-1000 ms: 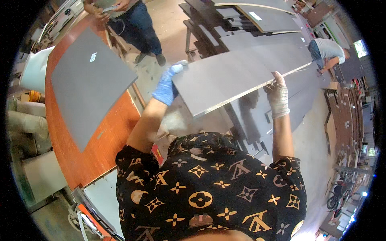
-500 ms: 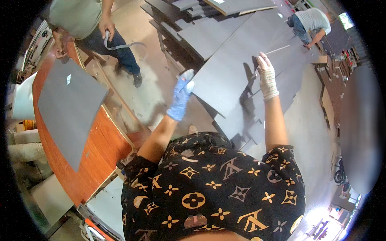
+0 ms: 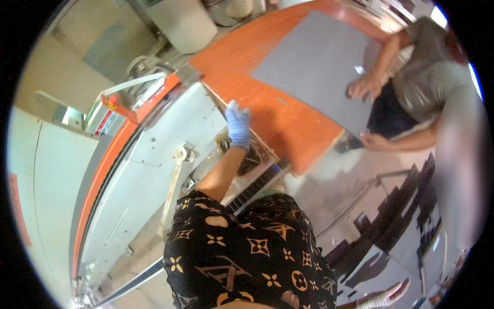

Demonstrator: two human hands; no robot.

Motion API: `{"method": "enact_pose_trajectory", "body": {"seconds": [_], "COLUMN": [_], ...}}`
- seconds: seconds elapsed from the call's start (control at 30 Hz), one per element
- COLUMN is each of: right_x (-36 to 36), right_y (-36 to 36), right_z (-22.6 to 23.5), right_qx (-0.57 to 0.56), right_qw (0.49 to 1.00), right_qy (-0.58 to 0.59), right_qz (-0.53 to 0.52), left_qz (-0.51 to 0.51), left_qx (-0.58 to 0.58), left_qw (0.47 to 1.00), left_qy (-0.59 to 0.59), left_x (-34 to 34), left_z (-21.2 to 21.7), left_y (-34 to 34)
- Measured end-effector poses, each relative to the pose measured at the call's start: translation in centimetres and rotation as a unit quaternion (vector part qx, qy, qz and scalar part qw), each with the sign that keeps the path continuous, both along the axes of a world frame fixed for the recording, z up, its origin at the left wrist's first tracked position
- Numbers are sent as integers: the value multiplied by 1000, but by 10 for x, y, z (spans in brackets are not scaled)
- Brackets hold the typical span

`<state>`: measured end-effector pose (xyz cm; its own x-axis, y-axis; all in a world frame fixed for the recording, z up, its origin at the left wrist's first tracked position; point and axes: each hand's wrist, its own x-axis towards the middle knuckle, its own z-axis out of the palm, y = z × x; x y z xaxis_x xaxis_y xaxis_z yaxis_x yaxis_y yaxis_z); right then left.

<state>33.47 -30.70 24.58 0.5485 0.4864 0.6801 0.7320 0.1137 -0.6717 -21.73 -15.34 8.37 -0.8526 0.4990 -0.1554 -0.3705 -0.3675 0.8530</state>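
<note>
I see my left hand [image 3: 238, 126] loosely open beside the orange tabletop [image 3: 309, 147]; right hand [image 3: 387, 297], fingers outstretched, near grey panels [image 3: 399, 265].

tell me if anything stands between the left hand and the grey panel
Nothing visible stands in the way: orange tabletop lies between the left hand and the grey panel. A co-worker's hands are at the panel's right side in the view, not between them.
</note>
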Motion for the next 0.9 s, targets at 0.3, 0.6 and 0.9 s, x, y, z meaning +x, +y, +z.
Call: {"method": "enact_pose_trajectory", "body": {"seconds": [0.3,0.6,0.9], "right_x": [-10,6,-10], "right_y": [74,106,69], "right_z": [34,27,27], "right_qx": [-83,-197,-165], "right_qw": [982,969,978], "right_qy": [-67,-24,73], "right_qz": [158,147,101], "left_qz": [256,94,47], "left_qx": [-500,-723,-432], "left_qw": [680,471,480], "left_qy": [471,497,762], "left_x": [-254,-285,-210], "left_z": [27,76,22], "left_y": [-39,-94,-21]}}
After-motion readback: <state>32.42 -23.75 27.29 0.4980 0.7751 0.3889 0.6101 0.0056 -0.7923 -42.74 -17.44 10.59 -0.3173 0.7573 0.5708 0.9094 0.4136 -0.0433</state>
